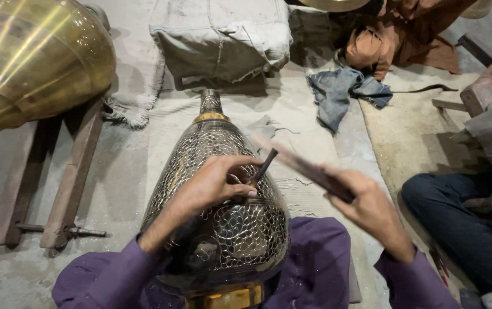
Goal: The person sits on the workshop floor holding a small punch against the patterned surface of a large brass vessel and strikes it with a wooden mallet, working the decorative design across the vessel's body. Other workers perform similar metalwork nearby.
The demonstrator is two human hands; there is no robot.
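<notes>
Sleeves: purple fabric, long, ending at the wrists on both arms.
Legs: same purple cloth, loose, lightly creased.
Hands: left hand and right hand bare, no gloves.

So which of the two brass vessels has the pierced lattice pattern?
The vessel in the person's lap, under the left hand; the other brass vessel, upper left, is smooth and plain.

Metalwork workshop, brass vessels, dusty floor, rags
</notes>
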